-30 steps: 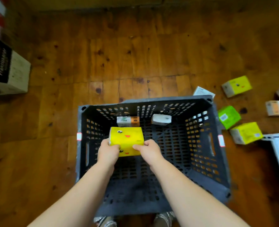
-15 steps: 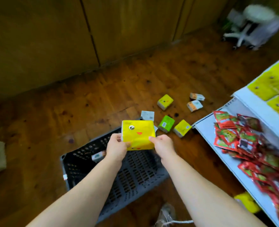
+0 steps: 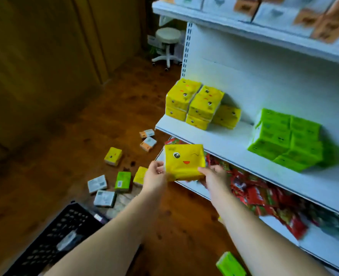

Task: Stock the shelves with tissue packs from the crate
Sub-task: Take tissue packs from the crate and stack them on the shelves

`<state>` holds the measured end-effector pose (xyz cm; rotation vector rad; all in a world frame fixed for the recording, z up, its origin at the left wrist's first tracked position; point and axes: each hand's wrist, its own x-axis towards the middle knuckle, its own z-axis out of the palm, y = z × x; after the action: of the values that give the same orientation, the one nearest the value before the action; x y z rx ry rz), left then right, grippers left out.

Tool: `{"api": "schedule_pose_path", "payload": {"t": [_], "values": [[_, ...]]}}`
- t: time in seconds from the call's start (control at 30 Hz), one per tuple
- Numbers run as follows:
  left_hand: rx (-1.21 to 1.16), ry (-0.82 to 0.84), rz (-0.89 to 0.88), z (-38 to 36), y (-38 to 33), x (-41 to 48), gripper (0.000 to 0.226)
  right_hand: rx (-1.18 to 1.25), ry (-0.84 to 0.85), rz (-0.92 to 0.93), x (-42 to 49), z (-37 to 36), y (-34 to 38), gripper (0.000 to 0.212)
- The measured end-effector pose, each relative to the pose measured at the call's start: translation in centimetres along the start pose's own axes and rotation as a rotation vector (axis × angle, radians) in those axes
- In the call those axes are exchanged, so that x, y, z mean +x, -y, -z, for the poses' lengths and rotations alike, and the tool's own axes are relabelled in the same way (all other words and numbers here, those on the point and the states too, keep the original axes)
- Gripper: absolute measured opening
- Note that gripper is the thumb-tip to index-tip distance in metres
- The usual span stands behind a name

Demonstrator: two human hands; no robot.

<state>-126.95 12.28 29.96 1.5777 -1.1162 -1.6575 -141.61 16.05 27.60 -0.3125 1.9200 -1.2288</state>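
While between grips [image 3: 155, 175] [image 3: 214, 176], yellow pack [image 3: 184, 162] aloft.

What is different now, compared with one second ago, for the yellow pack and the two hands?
The yellow tissue pack was lifted out of the crate and carried rightward toward the middle shelf. The left hand and the right hand grip its two sides as before; nothing was let go.
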Motion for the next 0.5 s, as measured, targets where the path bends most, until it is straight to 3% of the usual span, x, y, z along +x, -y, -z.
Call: {"api": "schedule_pose_path", "payload": {"t": [0.33, 0.5], "values": [[0.109, 0.169, -0.056, -15.1, -2.9, 7.4, 0.038, 0.006, -0.252, -0.019, 11.2, 9.8, 2.7, 0.028], [0.155, 0.145, -0.023, -19.3, -2.8, 12.7, 0.025, -0.028, -0.269, -0.034, 16.9, 10.1, 3.6, 0.027]]}}
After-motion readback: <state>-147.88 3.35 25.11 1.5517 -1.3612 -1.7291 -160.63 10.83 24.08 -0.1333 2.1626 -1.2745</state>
